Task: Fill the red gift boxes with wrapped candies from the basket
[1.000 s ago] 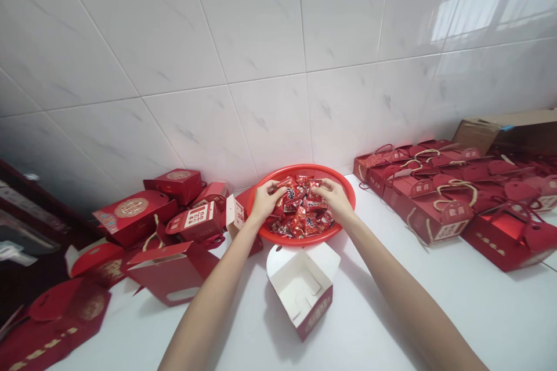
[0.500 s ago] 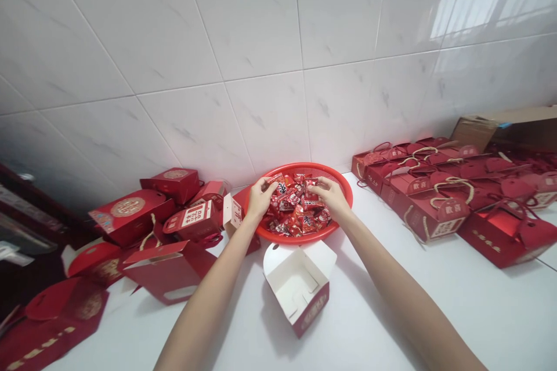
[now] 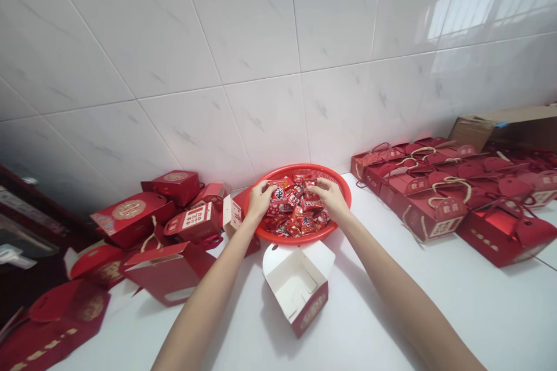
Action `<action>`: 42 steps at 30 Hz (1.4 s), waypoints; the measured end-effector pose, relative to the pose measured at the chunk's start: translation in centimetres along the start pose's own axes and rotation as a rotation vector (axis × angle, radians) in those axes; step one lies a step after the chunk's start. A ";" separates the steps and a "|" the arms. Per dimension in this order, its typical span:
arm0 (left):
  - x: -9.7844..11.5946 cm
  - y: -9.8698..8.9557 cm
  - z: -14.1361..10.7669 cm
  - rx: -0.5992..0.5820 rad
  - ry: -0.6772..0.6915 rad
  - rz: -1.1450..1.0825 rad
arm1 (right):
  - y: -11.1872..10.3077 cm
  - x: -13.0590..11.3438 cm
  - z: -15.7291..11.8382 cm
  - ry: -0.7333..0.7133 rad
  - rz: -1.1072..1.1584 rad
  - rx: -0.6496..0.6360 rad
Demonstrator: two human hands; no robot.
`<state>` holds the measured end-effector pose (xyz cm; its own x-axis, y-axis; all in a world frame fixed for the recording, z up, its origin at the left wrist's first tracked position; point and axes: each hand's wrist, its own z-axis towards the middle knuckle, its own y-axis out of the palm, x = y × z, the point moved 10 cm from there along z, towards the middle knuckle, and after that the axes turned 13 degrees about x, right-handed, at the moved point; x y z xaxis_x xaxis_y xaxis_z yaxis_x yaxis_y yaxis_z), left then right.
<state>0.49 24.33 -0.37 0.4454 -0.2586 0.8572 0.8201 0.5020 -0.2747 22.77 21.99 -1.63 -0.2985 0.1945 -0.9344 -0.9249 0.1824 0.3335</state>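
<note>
A red plastic basket (image 3: 343, 182) near the wall holds many small red wrapped candies (image 3: 300, 221). My left hand (image 3: 260, 202) is at the basket's left side, closed in a pinch on a candy (image 3: 278, 191) with a dark printed character. On the right, my right hand (image 3: 331, 198) reaches over the rim, its thumb and fingers pinched on the edge of another red wrapped candy (image 3: 310, 184). Just in front of the basket, between my forearms, stands a gift box (image 3: 296, 290) with its flaps up; its white inside shows no candy.
Red gift boxes (image 3: 130, 211) are piled on the left of the white table (image 3: 374, 313). Rows of closed red boxes with cord handles (image 3: 430, 203) stand on the right, by a brown cardboard box (image 3: 474, 130). A tiled wall (image 3: 261, 116) rises behind the basket.
Both hands stay over the candies with hardly any movement. The candy at my left fingers shows slightly more of its printed face. The view has shifted very slightly.
</note>
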 end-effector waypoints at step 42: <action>3.9 5.2 -3.6 -0.407 0.012 -0.325 | 1.6 0.0 -0.8 0.091 0.059 -0.181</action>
<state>7.83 22.93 0.00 0.1469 -0.3582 0.9220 0.9889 0.0333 -0.1446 21.12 21.48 -1.18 -0.3659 0.1106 -0.9241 -0.9299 -0.0040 0.3677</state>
